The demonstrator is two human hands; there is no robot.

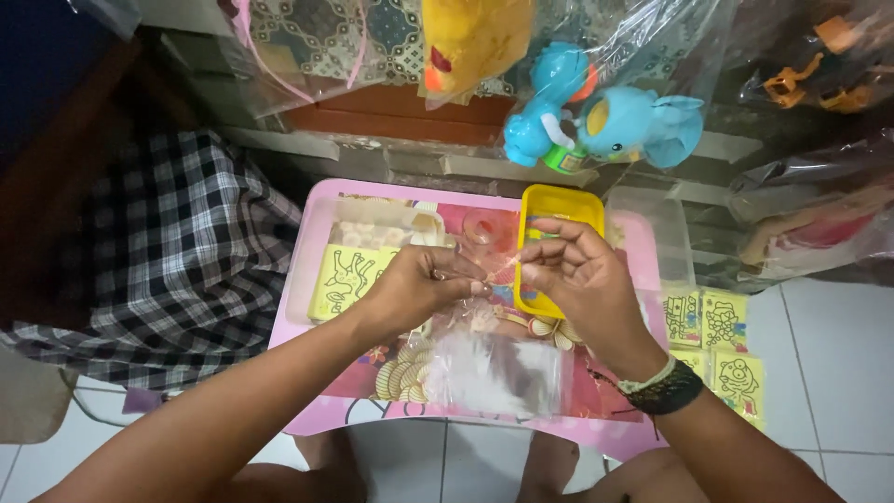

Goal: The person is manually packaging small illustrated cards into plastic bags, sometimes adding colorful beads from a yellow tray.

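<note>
Both hands raised together, left (419,284) and right (577,270), fingertips pinched, nearly meeting

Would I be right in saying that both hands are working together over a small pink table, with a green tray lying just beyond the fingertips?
Not quite: the tray is yellow, not green, as the head view shows. The rest holds: the left hand and right hand meet over the small pink table, with the tray just beyond the fingertips.

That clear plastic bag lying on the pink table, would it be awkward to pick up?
Probably floppy: the clear plastic bag looks thin and crumpled, so it would sag. Likely light, since it lies flat on the pink table. Its glossy film may slip between fingers.
</note>
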